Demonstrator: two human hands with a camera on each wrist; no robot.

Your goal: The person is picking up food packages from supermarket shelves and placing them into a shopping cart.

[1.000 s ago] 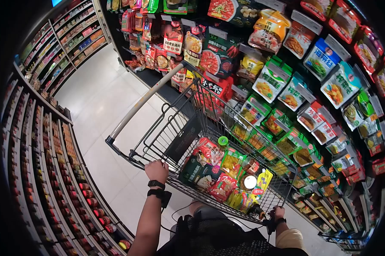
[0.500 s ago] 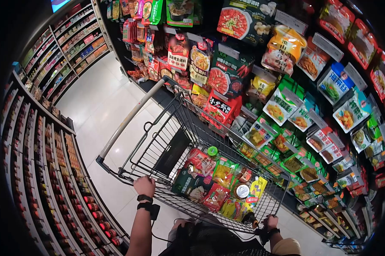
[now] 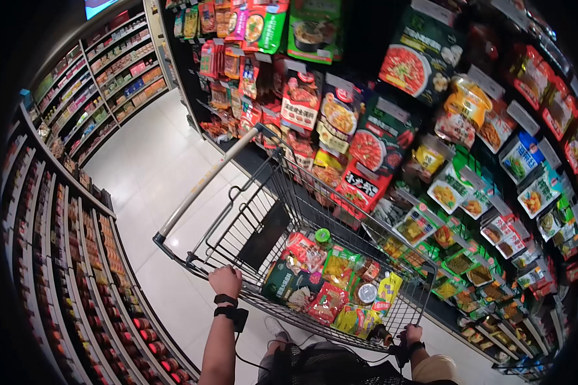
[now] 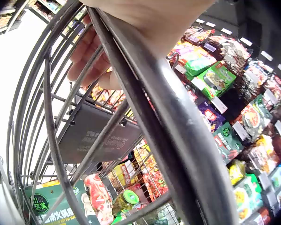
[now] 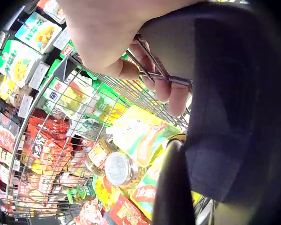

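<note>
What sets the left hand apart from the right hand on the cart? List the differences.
The left hand grips the shopping cart at its near left rim, by the folded child-seat flap; the right hand grips the near right corner, beside the packets. The left forearm shows bare and long in the head view; the right is mostly out of view. Both wear dark wrist straps, with fingers curled round the wire rim.

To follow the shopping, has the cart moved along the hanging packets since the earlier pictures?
Yes. The cart has advanced along the shelf: the red packet with black label, earlier beside its far end, now hangs alongside its basket.

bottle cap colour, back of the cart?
Green. The bottle cap shows best in the head view, among packets in the cart.
</note>
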